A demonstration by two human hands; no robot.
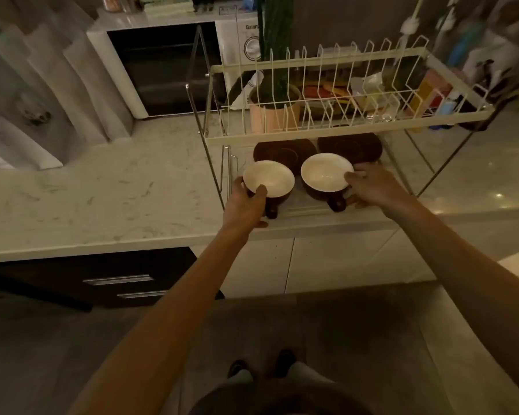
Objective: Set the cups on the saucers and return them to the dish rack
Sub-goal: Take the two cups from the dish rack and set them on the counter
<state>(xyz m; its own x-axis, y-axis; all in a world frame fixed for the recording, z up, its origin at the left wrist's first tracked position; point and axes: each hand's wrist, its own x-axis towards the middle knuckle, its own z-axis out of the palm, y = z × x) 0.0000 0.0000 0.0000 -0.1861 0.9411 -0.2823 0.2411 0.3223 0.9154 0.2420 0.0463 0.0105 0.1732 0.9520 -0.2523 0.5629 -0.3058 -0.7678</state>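
- Right now both cups sit on the surface (108,187) under the dish rack (312,133), w/ two dark saucers, left saucer (285,149) and right saucer (349,146), just behind them; neither cup is on a saucer yet.
- Risk: lifting either cup could knock its rim against the rack's low top tier, bc clearance looks tight; thumb-on-rim hold may slip.
- Risk: handles point toward the person, could catch the surface edge.
- Left hand (244,205): grip curled round the left cup (268,178), thumb on its rim.
- Right hand (372,187): fingers wrapped on the right cup (327,172), thumb touching the rim.
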